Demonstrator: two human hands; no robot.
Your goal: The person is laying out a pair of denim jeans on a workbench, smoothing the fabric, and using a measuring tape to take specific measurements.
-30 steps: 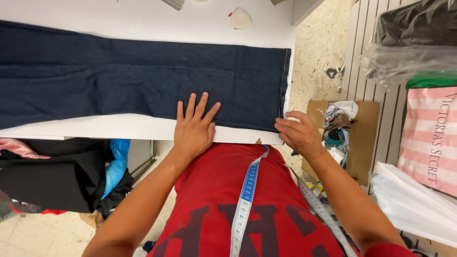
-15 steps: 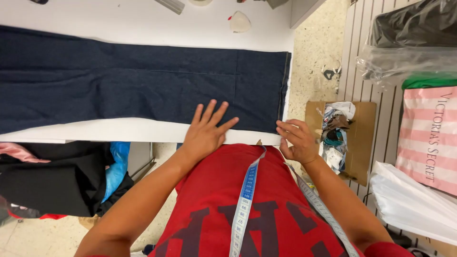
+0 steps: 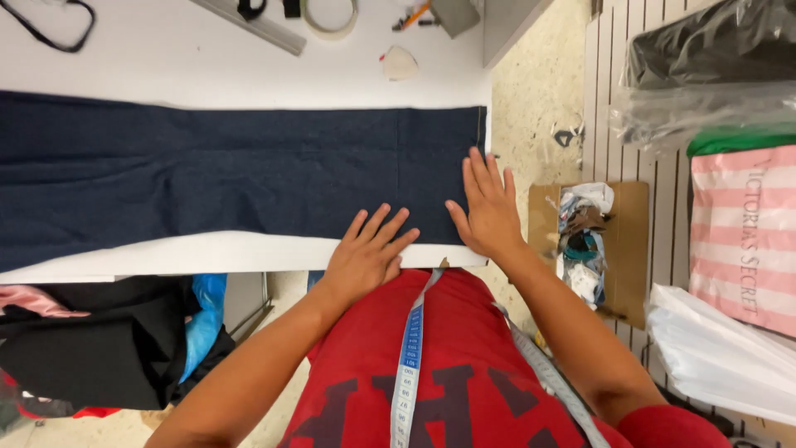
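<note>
The dark blue denim piece [image 3: 232,170] lies flat across the white table [image 3: 207,66], its hemmed end at the right. The right hand [image 3: 489,211] rests open and flat on that right end. The left hand [image 3: 365,253], fingers spread, presses the near edge, just beside the right hand.

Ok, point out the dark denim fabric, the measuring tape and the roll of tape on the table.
dark denim fabric [image 3: 207,174], head view, middle of the flat cloth.
measuring tape [image 3: 410,348], head view, blue strip over the red shirt.
roll of tape [image 3: 329,18], head view, on its lower rim.
</note>
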